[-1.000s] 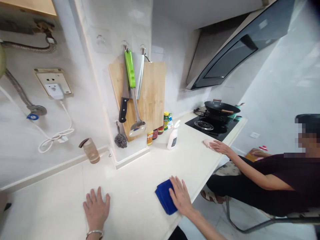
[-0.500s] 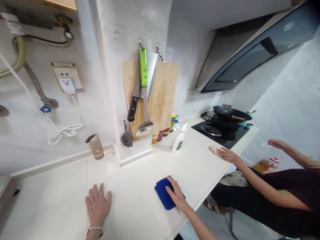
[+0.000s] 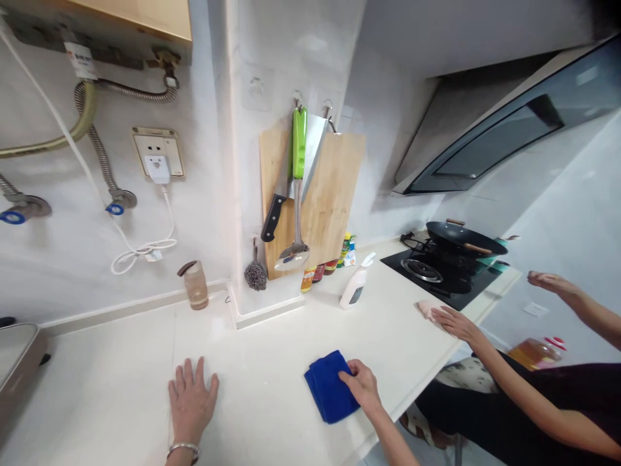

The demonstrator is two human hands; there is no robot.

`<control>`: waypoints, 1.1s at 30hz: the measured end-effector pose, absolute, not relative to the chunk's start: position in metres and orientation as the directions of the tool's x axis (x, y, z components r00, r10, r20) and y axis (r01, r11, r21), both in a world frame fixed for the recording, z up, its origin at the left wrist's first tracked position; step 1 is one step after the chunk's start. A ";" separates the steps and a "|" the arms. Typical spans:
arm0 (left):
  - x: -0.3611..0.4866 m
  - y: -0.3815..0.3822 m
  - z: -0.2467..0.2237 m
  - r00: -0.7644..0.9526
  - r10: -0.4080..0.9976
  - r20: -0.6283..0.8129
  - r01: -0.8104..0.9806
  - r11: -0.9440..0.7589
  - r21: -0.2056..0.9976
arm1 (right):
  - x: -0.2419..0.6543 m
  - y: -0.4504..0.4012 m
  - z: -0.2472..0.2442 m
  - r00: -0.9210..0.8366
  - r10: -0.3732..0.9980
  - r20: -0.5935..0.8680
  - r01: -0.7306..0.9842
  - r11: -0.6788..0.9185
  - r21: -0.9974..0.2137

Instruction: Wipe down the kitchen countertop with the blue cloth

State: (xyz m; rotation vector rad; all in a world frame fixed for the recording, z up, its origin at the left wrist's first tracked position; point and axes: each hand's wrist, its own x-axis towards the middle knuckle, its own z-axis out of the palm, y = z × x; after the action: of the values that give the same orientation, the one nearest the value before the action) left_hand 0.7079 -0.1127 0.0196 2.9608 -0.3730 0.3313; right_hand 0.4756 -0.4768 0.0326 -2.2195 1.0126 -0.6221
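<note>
My left hand [image 3: 192, 401], with a bracelet at the wrist, lies palm down on the white counter [image 3: 252, 401], fingers spread and nothing held. A folded blue cloth [image 3: 332, 387] rests flat on the counter, right of the middle. My right hand [image 3: 363, 387] pinches the cloth's right side between thumb and fingers. Behind the cloth stands a white spray bottle [image 3: 355, 285]. A clear brownish bottle [image 3: 196, 287] stands near the wall, beyond my left hand.
At the right, another person's hand [image 3: 453, 321] presses a pale cloth [image 3: 429, 309] beside the black stove [image 3: 436, 277], which holds a wok [image 3: 460, 241]. A cutting board [image 3: 334, 200], knives and a slotted spoon hang on the pillar. A metallic-edged appliance [image 3: 17, 362] sits far left.
My right hand has gone from lying over the blue cloth to pinching its right side. The view has shifted, so the wall items appear further right. My left hand stays flat.
</note>
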 end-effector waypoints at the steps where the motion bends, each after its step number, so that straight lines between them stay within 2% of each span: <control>1: 0.708 -0.112 0.020 0.944 -0.232 0.235 -0.263 -0.959 0.108 | 0.474 -0.480 0.042 0.580 -0.793 0.184 -0.490 -0.521 -0.699; 6: 0.707 -0.112 0.021 0.943 -0.232 0.237 -0.263 -0.959 0.108 | 0.471 -0.489 0.075 0.554 -0.780 0.291 -0.435 -0.569 -0.698; 11: 0.707 -0.112 0.020 0.940 -0.240 0.243 -0.275 -0.954 0.120 | 0.468 -0.490 0.068 0.690 -0.682 0.244 -0.324 -0.591 -0.738; 16: 0.705 -0.113 0.022 0.937 -0.240 0.254 -0.275 -0.955 0.112 | 0.459 -0.513 0.061 0.588 -0.761 0.273 -0.388 -0.562 -0.730; 20: 0.706 -0.114 0.022 0.941 -0.233 0.246 -0.267 -0.956 0.118 | 0.476 -0.495 0.043 0.630 -0.698 0.341 -0.400 -0.667 -0.628; 23: 0.707 -0.114 0.022 0.942 -0.243 0.230 -0.275 -0.954 0.119 | 0.496 -0.459 0.019 0.723 -0.611 0.323 -0.392 -0.748 -0.536; 28: 0.706 -0.115 0.024 0.938 -0.246 0.245 -0.279 -0.954 0.112 | 0.504 -0.437 -0.001 0.823 -0.530 0.202 -0.485 -0.843 -0.234; 31: 0.705 -0.115 0.025 0.937 -0.245 0.247 -0.279 -0.954 0.111 | 0.486 -0.460 -0.003 0.855 -0.486 0.181 -0.449 -0.868 -0.209; 33: 0.704 -0.115 0.025 0.938 -0.250 0.240 -0.281 -0.954 0.108 | 0.469 -0.485 -0.004 0.845 -0.504 0.177 -0.471 -0.859 -0.200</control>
State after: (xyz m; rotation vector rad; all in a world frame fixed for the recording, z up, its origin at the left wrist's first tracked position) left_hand 0.7043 -0.1149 0.0251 2.9539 -0.4069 0.3385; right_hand 0.4686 -0.4848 -0.0043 -2.8733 0.7639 -0.3364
